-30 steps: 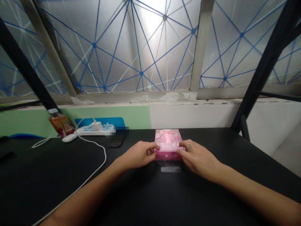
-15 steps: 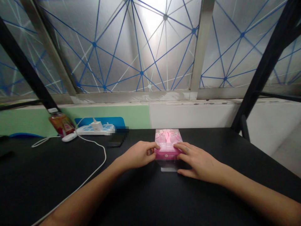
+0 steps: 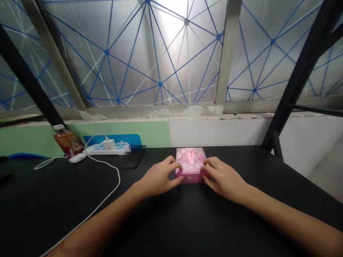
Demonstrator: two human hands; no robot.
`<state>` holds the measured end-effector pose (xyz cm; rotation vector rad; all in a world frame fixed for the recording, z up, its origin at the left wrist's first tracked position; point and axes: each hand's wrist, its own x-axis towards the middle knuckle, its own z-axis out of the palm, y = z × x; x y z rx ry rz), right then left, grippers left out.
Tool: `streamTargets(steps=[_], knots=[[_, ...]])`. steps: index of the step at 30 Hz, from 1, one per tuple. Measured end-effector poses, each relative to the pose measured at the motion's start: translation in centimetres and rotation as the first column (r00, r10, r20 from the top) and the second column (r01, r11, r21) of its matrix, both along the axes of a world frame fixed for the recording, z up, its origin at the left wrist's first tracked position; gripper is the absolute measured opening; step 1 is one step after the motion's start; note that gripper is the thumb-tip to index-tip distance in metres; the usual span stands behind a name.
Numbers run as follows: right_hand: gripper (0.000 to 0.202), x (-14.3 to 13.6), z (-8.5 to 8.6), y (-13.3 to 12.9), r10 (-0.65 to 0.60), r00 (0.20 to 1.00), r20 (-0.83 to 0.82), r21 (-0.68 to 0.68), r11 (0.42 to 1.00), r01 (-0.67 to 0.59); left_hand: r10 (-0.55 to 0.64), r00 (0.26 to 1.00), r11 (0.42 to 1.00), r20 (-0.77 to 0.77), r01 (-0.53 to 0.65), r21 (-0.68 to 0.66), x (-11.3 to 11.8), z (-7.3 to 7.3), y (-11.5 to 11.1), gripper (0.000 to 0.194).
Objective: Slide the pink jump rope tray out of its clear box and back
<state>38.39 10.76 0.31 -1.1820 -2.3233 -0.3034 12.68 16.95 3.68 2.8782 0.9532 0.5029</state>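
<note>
A pink box (image 3: pixel 189 167) with a see-through top lies on the black table; something light pink shows inside it. My left hand (image 3: pixel 163 177) is at the box's near left corner, fingers bent over the top edge and thumb against the front face. At the near right corner my right hand (image 3: pixel 223 178) has its fingers curled on the top and its thumb at the front. Between the two hands the darker pink front face is visible.
A white power strip (image 3: pixel 119 148) with a plugged-in charger (image 3: pixel 108 144) stands at the back left beside a tilted drink bottle (image 3: pixel 69 142). A white cable (image 3: pixel 118 178) runs toward my left forearm. Behind it all is a window (image 3: pixel 139 71); a dark phone-like object (image 3: pixel 131 160) lies nearby.
The clear flap that stuck out at the front of the box no longer shows. My right thumb has moved up to the front face, and my left fingers have shifted slightly on the corner.
</note>
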Motion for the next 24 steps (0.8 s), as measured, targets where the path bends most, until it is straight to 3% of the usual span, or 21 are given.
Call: streamTargets(steps=[7,10,15,24], knots=[[0.018,-0.5,0.2,-0.4,-0.141,0.976,0.169,0.007,0.99,0.142,-0.004,0.999,1.0,0.041,0.005,-0.021,0.5,-1.2,0.3,0.026],[0.019,-0.3,-0.1,-0.3,-0.139,0.987,0.08,-0.081,0.986,0.145,-0.017,0.999,1.0,0.039,0.018,-0.021,0.5,-1.4,0.4,0.026],[0.017,0.5,-0.5,0.1,-0.066,0.991,-0.114,-0.186,0.982,0.044,-0.043,0.998,0.998,0.039,0.044,-0.034,0.3,-1.5,0.2,0.029],[0.013,0.7,-0.7,0.4,-0.009,0.981,-0.194,-0.22,0.975,-0.034,-0.078,0.997,0.997,0.028,0.078,-0.019,0.4,-1.0,0.0,0.013]])
